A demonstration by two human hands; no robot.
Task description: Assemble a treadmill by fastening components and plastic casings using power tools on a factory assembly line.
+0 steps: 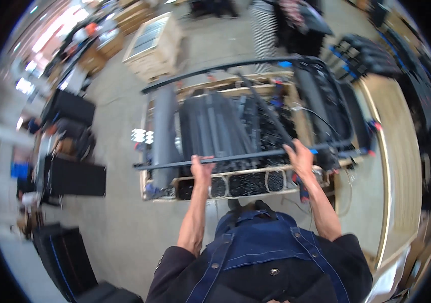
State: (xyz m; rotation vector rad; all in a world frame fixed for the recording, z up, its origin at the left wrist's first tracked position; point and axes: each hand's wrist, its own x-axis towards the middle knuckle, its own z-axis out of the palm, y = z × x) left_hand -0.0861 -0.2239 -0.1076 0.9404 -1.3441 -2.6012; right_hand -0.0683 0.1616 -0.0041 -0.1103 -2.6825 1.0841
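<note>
In the head camera's view, a worker in a black top and blue apron point(263, 248) is leaning over a low wooden crate point(299, 113), both bare hands clamping the near rail of a long dark frame point(256, 154). The left hand point(203, 170) is closing its thumb and fingers around the rail left of the middle. The right hand point(302, 159) is gripping the same rail farther along, just beside the spot where a slanting dark bar point(266, 108) is meeting it.

The frame is spanning the crate from side to side, its rounded end lying to the right and its two free ends pointing left. Whether it is resting on the crate is impossible to tell.

Below it, dark flat panels point(210, 121) are lying side by side, with a grey padded piece point(164, 151) standing to their left and a grey roll point(310, 93) running along the right. A thin pale cable point(321, 117) is curving near that roll.

Beyond the crate, a person in striped clothing point(264, 33) is standing. A pale wooden box point(152, 48) is sitting at upper left; black cases point(76, 175) are lining the left side.
</note>
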